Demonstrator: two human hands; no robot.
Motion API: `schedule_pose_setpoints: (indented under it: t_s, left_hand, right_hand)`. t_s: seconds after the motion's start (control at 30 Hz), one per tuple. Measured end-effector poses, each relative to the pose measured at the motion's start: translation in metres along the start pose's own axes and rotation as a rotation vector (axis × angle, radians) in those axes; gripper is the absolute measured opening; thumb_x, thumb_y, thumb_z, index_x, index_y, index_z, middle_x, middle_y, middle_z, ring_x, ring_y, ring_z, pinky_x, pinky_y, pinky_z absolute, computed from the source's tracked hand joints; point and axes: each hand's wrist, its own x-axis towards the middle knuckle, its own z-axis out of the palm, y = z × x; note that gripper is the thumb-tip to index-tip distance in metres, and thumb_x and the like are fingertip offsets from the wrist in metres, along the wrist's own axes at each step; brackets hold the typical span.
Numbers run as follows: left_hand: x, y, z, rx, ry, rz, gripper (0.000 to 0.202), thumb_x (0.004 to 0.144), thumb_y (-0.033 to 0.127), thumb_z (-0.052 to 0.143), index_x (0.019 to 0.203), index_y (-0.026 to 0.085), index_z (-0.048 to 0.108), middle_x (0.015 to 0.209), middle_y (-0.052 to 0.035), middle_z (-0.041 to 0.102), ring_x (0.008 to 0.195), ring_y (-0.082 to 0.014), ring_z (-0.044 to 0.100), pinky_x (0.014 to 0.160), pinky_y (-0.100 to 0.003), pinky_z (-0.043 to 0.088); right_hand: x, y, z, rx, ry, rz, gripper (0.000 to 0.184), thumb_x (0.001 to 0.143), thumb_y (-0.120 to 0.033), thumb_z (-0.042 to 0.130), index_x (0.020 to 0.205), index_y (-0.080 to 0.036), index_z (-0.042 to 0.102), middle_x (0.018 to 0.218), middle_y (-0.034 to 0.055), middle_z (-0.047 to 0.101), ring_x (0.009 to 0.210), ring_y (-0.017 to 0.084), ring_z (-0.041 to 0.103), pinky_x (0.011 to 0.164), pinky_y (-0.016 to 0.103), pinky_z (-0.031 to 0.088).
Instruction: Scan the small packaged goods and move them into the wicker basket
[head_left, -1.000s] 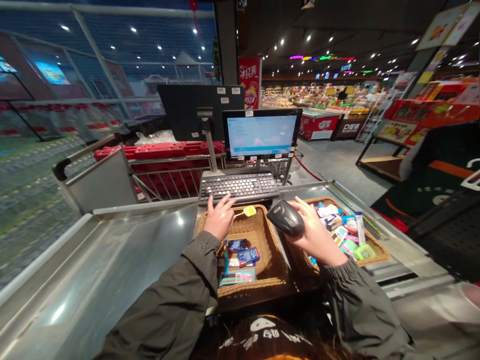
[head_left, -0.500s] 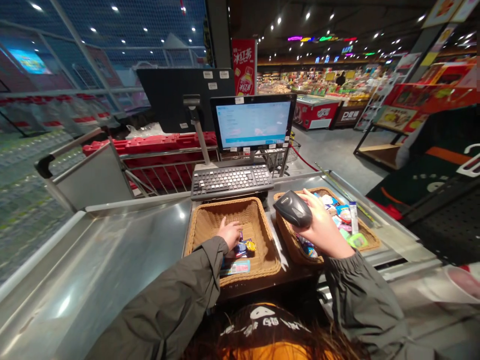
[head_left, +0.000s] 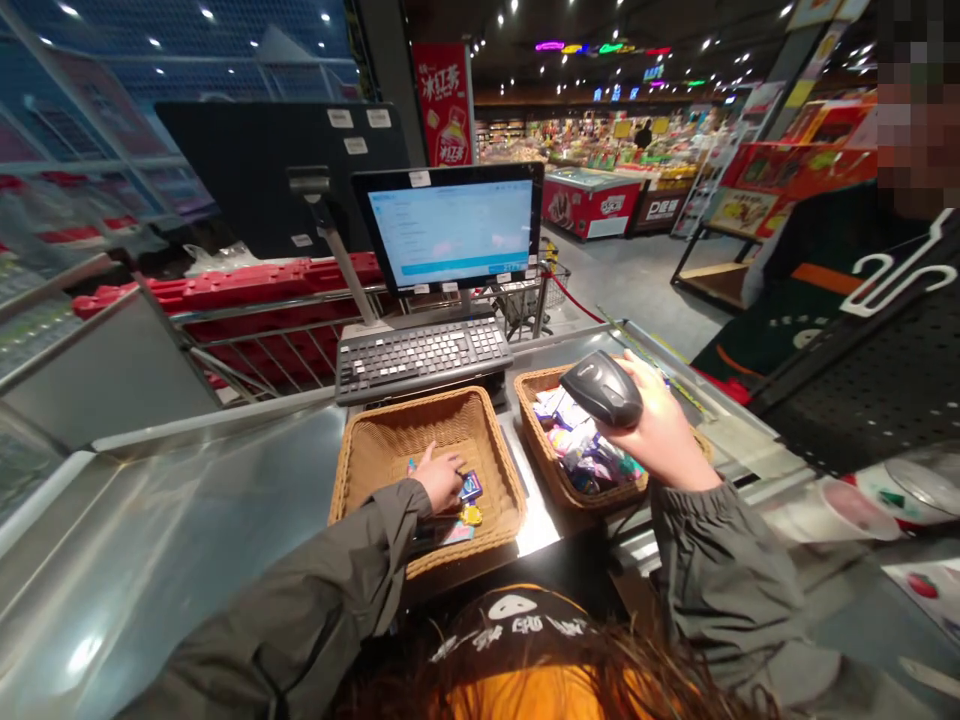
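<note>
Handheld barcode scanner (head_left: 601, 389) gripped firmly in right hand (head_left: 660, 430), held above right wicker basket (head_left: 531, 430); heaped packets (head_left: 577, 445) there blurred. Left hand (head_left: 441, 478) over small packet (head_left: 471, 487) in left wicker basket (head_left: 405, 412); grip unclear, contents partly hidden.

Free basket floor (head_left: 427, 425) lies ahead of your left fingers (head_left: 450, 464); the wicker wall (head_left: 501, 470) blocks you rightward, the keyboard (head_left: 424, 358) beyond it.

Steel checkout counter (head_left: 187, 500), wicker basket (head_left: 409, 408) beside another wicker basket (head_left: 581, 503)
</note>
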Motion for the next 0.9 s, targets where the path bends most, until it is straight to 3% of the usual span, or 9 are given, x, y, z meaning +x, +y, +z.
schedule_pose_setpoints:
  t_s: [0.1,0.2,0.33,0.47,0.57,0.7,0.9]
  left_hand:
    - [0.014,0.024,-0.034,-0.002,0.103,0.078,0.015,0.084,0.038,0.063,0.087,0.028,0.074,0.137,-0.0032,0.060,0.135,-0.0293,0.045,0.116,-0.065,0.005]
    - [0.035,0.062,-0.067,-0.005,0.248,0.194,0.020,0.089,0.040,0.058,0.089,0.027,0.073,0.137,-0.0035,0.060,0.133,-0.0291,0.046,0.117,-0.064,0.007]
    - [0.070,0.121,-0.091,0.014,0.376,0.264,0.022,0.089,0.040,0.058,0.095,0.024,0.071,0.141,-0.0074,0.056,0.137,-0.0299,0.042,0.117,-0.065,0.009]
    - [0.111,0.166,-0.084,0.111,0.400,0.199,0.023,0.086,0.037,0.060,0.097,0.020,0.071,0.145,-0.0130,0.050,0.141,-0.0327,0.035,0.117,-0.066,0.012]
    - [0.137,0.184,-0.067,0.169,0.390,0.148,0.026,0.088,0.025,0.051,0.101,0.018,0.072,0.147,-0.0149,0.047,0.142,-0.0330,0.033,0.118,-0.067,0.010]
    - [0.156,0.191,-0.055,0.200,0.357,0.121,0.032,0.088,0.018,0.044,0.098,0.017,0.074,0.147,-0.0139,0.048,0.144,-0.0326,0.030,0.119,-0.064,0.009]
    - [0.160,0.184,-0.062,0.097,0.273,-0.074,0.025,0.076,0.034,0.062,0.089,0.017,0.075,0.145,-0.0144,0.050,0.136,-0.0366,0.039,0.113,-0.067,0.022]
  right_hand:
    - [-0.006,0.012,-0.011,-0.029,0.044,0.048,0.052,0.075,-0.034,0.062,0.125,-0.018,0.052,0.129,0.0163,0.058,0.137,0.040,0.039,0.110,0.064,0.031]
    - [-0.011,0.025,-0.018,-0.048,0.095,0.081,0.051,0.075,-0.036,0.064,0.123,-0.020,0.053,0.128,0.0157,0.059,0.137,0.040,0.039,0.112,0.064,0.030]
    - [-0.019,0.044,-0.026,-0.063,0.155,0.143,0.055,0.075,-0.039,0.065,0.125,-0.019,0.052,0.130,0.0170,0.057,0.138,0.039,0.039,0.113,0.063,0.030]
    - [-0.028,0.061,-0.037,-0.064,0.177,0.200,0.059,0.073,-0.040,0.068,0.126,-0.019,0.053,0.130,0.0171,0.057,0.138,0.039,0.039,0.112,0.062,0.032]
    - [-0.032,0.073,-0.044,-0.049,0.188,0.223,0.062,0.072,-0.041,0.070,0.127,-0.020,0.052,0.130,0.0168,0.058,0.138,0.038,0.040,0.113,0.062,0.031]
    - [-0.034,0.090,-0.048,-0.023,0.195,0.245,0.063,0.073,-0.041,0.069,0.129,-0.019,0.050,0.133,0.0178,0.056,0.138,0.037,0.039,0.113,0.061,0.030]
    - [-0.034,0.106,-0.044,0.018,0.175,0.261,0.061,0.072,-0.039,0.069,0.128,-0.019,0.051,0.132,0.0171,0.057,0.139,0.037,0.039,0.115,0.061,0.026]
